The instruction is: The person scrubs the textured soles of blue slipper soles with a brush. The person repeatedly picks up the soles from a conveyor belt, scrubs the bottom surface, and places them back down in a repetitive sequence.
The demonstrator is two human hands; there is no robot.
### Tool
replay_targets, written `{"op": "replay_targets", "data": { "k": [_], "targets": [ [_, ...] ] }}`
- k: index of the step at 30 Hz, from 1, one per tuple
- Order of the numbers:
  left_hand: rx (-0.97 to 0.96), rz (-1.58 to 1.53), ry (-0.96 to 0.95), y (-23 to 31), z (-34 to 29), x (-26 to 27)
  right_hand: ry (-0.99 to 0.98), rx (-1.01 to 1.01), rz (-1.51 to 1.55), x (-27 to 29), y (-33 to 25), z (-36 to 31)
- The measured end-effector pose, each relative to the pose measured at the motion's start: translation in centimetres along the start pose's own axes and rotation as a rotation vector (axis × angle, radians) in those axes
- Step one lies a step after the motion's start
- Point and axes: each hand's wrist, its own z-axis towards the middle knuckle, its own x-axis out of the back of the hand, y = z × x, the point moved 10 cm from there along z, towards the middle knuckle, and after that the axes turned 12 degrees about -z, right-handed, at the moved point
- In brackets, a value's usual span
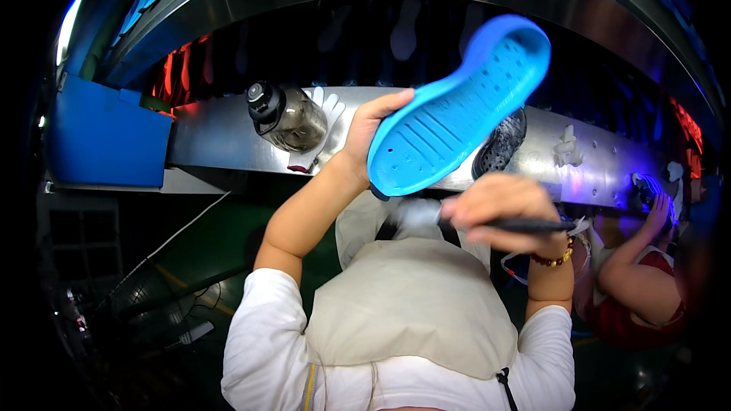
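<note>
My left hand (373, 123) is closed on the edge of a bright blue shoe sole (438, 133), which is held up at a slant. The sole's ribbed, dimpled inner side and raised rim face me. Below its lower end, my right hand (506, 209) grips a brush (529, 224) with a dark handle. The brush's pale head is smeared by motion and sits apart from the sole. A black, speckled shoe-like piece (502, 144) lies behind the sole, partly hidden by it. A small dark tip shows under the sole's lower end; what it belongs to is hidden.
A metal ledge (217, 137) runs across in front of me, with a dark-lidded bottle (293, 120), a white glove (329, 103) and a crumpled white piece (567, 148) on it. Shoe soles hang or lie in the dark behind it. A blue box (110, 133) stands left; another person's arm (636, 247) is right.
</note>
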Motion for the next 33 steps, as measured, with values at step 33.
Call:
{"op": "replay_targets", "data": {
  "k": [33],
  "targets": [
    [0.214, 0.8, 0.344, 0.5, -3.7, 2.1, -0.233, -0.34, -0.204, 1.8, 8.3, -4.6]
  ]
}}
